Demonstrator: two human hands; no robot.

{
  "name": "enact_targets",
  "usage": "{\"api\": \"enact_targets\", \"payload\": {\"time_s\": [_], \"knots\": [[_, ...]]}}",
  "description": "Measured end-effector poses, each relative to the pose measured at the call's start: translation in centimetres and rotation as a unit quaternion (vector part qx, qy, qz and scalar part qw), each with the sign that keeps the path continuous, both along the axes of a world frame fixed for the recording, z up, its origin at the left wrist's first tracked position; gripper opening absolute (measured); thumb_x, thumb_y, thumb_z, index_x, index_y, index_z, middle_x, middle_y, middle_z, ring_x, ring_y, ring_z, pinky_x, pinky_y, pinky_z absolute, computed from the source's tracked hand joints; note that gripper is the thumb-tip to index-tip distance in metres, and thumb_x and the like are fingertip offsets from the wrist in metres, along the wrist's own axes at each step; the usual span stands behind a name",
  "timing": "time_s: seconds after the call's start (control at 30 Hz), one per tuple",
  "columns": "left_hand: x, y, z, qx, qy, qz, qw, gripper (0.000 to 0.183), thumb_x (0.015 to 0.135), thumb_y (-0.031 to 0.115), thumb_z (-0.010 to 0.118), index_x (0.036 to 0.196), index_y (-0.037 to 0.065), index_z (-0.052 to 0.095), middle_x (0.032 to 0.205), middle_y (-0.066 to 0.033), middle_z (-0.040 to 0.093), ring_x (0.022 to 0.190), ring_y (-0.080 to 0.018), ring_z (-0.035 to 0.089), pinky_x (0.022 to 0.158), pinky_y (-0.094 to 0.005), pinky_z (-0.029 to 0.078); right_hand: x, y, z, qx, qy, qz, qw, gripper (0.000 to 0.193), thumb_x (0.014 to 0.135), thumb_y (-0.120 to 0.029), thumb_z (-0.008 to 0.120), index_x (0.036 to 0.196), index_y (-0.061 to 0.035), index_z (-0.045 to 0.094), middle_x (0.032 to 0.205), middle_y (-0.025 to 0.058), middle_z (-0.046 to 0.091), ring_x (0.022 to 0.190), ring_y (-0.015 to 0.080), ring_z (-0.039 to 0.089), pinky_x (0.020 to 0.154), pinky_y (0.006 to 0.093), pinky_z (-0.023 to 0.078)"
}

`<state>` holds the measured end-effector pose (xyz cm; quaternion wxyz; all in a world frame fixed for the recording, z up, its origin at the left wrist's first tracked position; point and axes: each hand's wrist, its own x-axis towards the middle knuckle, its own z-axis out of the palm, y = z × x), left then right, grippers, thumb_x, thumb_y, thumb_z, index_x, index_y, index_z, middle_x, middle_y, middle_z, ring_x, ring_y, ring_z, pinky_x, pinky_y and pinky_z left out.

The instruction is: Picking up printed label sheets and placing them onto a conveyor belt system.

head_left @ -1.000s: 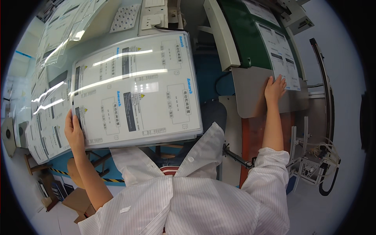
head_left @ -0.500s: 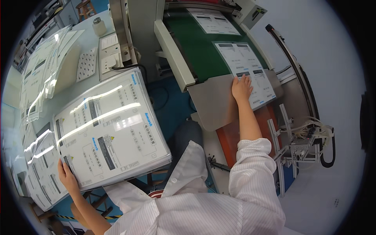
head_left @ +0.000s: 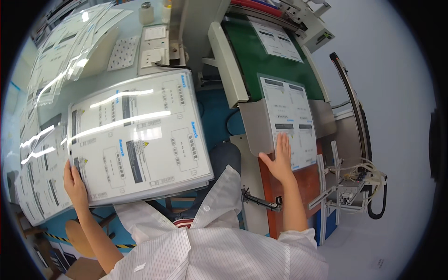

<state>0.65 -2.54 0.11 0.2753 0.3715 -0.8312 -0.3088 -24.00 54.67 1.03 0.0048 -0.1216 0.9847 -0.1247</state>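
My left hand (head_left: 76,187) is at the left edge of a thick stack of clear-covered printed sheets (head_left: 105,158), closed along that edge with some fingers hidden. Glare streaks cross the stack, whose near right corner hangs over my lap. To the right, my right hand (head_left: 281,161) lies open, thumb spread, its fingers flat on the lower part of a printed sheet (head_left: 290,105). This sheet spans from the green conveyor belt (head_left: 247,60) over a grey metal plate (head_left: 255,126) to an orange-brown surface (head_left: 303,182). Another printed sheet (head_left: 278,39) rests farther up the belt.
More glossy printed sheets (head_left: 49,154) cover the table's left side. A small jar (head_left: 146,14) stands at the back near a dotted white card (head_left: 123,53). A metal frame with tubing (head_left: 347,191) stands right of the orange-brown surface, and a black-tipped arm (head_left: 352,93) rises behind.
The sheet under my right hand has slid toward me, farther off the belt, and my right hand has come nearer with it. The head view has shifted; my left hand stays at the stack's edge.
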Motion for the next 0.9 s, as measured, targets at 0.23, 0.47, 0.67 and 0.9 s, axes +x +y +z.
{"api": "enact_targets", "payload": {"time_s": [0.23, 0.47, 0.67, 0.9], "knots": [[0.0, 1.1, 0.9, -0.033, -0.007, 0.018, 0.999, 0.038, 0.096, 0.018, 0.051, 0.127, -0.005, 0.054, 0.122, -0.0219, 0.061, 0.113, -0.0303, 0.058, 0.097, -0.0343, 0.042, 2.2, 0.1, -1.4, 0.015, 0.068, 0.032, 0.997, 0.062, 0.082, 0.009, 0.04, 0.143, 0.0041, 0.035, 0.146, 0.0255, 0.037, 0.137, 0.0363, 0.034, 0.112, 0.0373, 0.027], [-1.2, 2.2, 1.4, 0.036, 0.103, 0.035, 0.993, 0.034, 0.09, 0.016, 0.056, 0.119, -0.002, 0.059, 0.113, -0.02, 0.063, 0.106, -0.0317, 0.06, 0.093, -0.037, 0.045, 6.5, -10.1, 6.0, -0.302, 0.081, 0.079, 0.947, 0.052, 0.086, 0.012, 0.034, 0.136, 0.005, 0.047, 0.133, 0.0182, 0.055, 0.12, 0.0289, 0.055, 0.102, 0.0326, 0.04], [0.4, 2.4, 4.0, 0.081, 0.243, 0.079, 0.964, 0.027, 0.094, 0.021, 0.056, 0.105, -0.001, 0.067, 0.09, -0.0092, 0.065, 0.079, -0.0154, 0.058, 0.076, -0.0263, 0.046, 10.0, -16.6, 8.2, -0.174, 0.169, 0.482, 0.842, 0.037, 0.085, 0.009, 0.044, 0.118, 0.0041, 0.059, 0.127, 0.0211, 0.058, 0.121, 0.0347, 0.054, 0.106, 0.0527, 0.037], [2.6, 1.4, 6.6, 0.347, 0.162, -0.033, 0.923, 0.042, 0.098, 0.036, 0.051, 0.105, -0.001, 0.069, 0.079, -0.0002, 0.061, 0.069, -0.0056, 0.046, 0.066, -0.0181, 0.039, 10.6, -20.5, 6.7, -0.099, 0.11, 0.586, 0.797, 0.034, 0.084, 0.002, 0.052, 0.114, -0.0082, 0.066, 0.126, 0.0089, 0.062, 0.123, 0.03, 0.053, 0.107, 0.0484, 0.036]]}}
